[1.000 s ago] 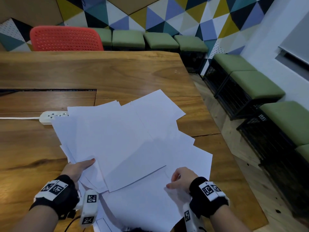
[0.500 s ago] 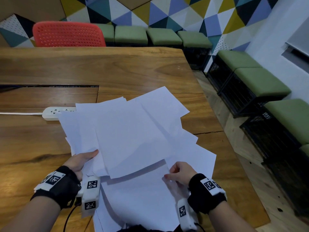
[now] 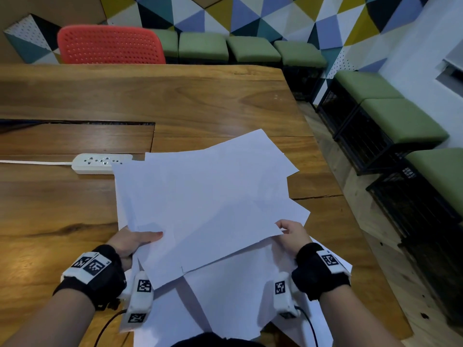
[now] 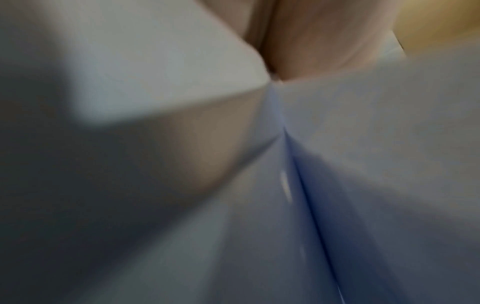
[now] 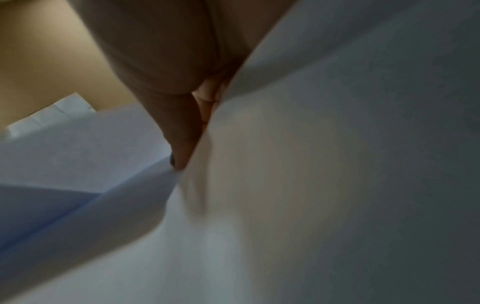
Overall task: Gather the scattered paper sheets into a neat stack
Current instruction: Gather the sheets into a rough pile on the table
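A loose fan of white paper sheets point(image 3: 200, 204) is held up off the wooden surface point(image 3: 175, 101) between both hands, not squared up at all, corners sticking out every which way. The left hand point(image 3: 132, 242) is clamped on the near-left edge of the bunch, thumb laid flat on top, the other fingers hidden under the paper. The right hand point(image 3: 292, 235) is pinching the near-right corner, fingers curled around the edge. More sheets point(image 3: 233, 296) are left lying flat on the surface below and between the wrists, with one corner poking out just past the right wrist.

Both wrist views are mostly blurry paper up close. In the left wrist one the fingers point(image 4: 311, 41) are seen pressed against the sheets point(image 4: 363, 144); in the right wrist one a fingertip point(image 5: 182, 148) is tucked in between layers of paper point(image 5: 311, 185).

Beyond the left hand, a white power strip point(image 3: 100, 163) is seen on the surface, its far end partly covered by the sheets, cord running off to the left. A long dark slot point(image 3: 75, 122) is cut into the surface further out. Past the far edge a red perforated chair point(image 3: 110, 45) is parked, and green cushioned stools point(image 3: 253, 50) on black crates are lined along the wall and down the right-hand side. The wall point(image 3: 250, 13) is covered in coloured triangle panels.
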Demonstrator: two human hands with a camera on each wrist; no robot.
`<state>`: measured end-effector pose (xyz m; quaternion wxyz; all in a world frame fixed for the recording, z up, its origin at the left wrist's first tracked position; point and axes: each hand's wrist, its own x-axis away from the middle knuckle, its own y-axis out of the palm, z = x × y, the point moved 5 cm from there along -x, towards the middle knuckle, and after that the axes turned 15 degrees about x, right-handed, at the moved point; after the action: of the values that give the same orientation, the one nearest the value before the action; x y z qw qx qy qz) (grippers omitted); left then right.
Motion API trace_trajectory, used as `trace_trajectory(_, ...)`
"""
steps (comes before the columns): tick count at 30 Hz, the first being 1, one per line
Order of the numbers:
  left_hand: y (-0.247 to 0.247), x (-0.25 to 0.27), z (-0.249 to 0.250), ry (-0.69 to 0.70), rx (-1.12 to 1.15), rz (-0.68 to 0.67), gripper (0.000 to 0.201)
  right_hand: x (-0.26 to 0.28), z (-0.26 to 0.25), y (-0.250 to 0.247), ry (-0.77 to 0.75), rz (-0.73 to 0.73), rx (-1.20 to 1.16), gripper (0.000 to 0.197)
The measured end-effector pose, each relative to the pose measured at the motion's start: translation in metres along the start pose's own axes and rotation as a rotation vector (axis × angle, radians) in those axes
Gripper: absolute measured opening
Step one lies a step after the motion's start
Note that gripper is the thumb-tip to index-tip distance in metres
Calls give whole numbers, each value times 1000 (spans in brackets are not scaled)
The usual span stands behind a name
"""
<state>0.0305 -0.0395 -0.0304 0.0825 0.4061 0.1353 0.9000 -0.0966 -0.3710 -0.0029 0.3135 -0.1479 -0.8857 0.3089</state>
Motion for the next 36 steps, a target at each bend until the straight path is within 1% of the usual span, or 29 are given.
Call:
trace_trajectory(3, -2, -2, -2, 27, 35, 28, 29, 4, -16, 14, -87, -55, 79, 9)
trace_trajectory(5, -3, -3, -3, 33, 46, 52, 30, 8, -24, 31, -129, -137, 135, 12)
trace_trajectory(6, -4, -4, -3, 38, 43, 64, 30, 7, -25, 37, -142, -154, 161, 14)
trace_trajectory(8, -5, -4, -5, 44, 28, 79, 31, 1, -18, 34, -102, -97, 178, 8)
trace_trajectory(9, -6, -5, -5, 52, 23, 86, 29, -4, -13, 28, -51, -55, 168, 6)
trace_trajectory(11, -6, -3, -4, 74, 15, 102, 19, -12, -5, 19, 30, 7, 176, 10)
trace_trajectory(12, -5, -1, -4, 82, 14, 102, 15, -12, -7, 17, 27, 9, 189, 12)
trace_trajectory(14, -3, -2, -4, 90, 5, 90, 17, -11, -17, 27, -25, -44, 231, 15)
trace_trajectory(17, -4, -3, -5, 118, -53, 106, 28, -1, -31, 56, -98, -238, 253, 20)
trace_trajectory(18, -4, -4, -5, 122, -62, 119, 34, 0, -33, 60, -81, -289, 228, 25)
trace_trajectory(19, -5, -5, -5, 123, -65, 128, 40, -3, -33, 58, -30, -302, 158, 28)
trace_trajectory(20, -5, -5, -5, 123, -67, 135, 44, -7, -32, 52, 41, -270, 44, 25)
trace_trajectory(22, -7, -7, -4, 121, -63, 137, 48, -20, -30, 37, 193, -153, -234, 10)
trace_trajectory(23, -8, -7, -3, 118, -62, 131, 46, -27, -29, 32, 252, -129, -309, 11)
trace_trajectory(24, -7, -7, -3, 114, -64, 125, 43, -31, -33, 29, 287, -139, -318, 20)
trace_trajectory(25, -5, -7, -3, 107, -61, 110, 40, -36, -36, 30, 294, -152, -282, 28)
trace_trajectory(26, -4, -6, -3, 98, -59, 96, 38, -40, -42, 30, 272, -160, -222, 31)
trace_trajectory(29, -1, -5, -3, 94, -50, 69, 38, -43, -59, 38, 98, -174, 159, 28)
trace_trajectory(31, 0, -6, -2, 102, -40, 64, 37, -41, -62, 45, 35, -180, 398, 51)
trace_trajectory(32, 1, -5, -1, 109, -32, 60, 37, -39, -62, 47, 13, -198, 461, 57)
trace_trajectory(34, 1, -6, 0, 122, 6, 35, 38, -34, -58, 54, -44, -278, 536, 56)
trace_trajectory(36, 1, -7, -1, 140, 41, 15, 34, -26, -45, 62, -71, -352, 544, 48)
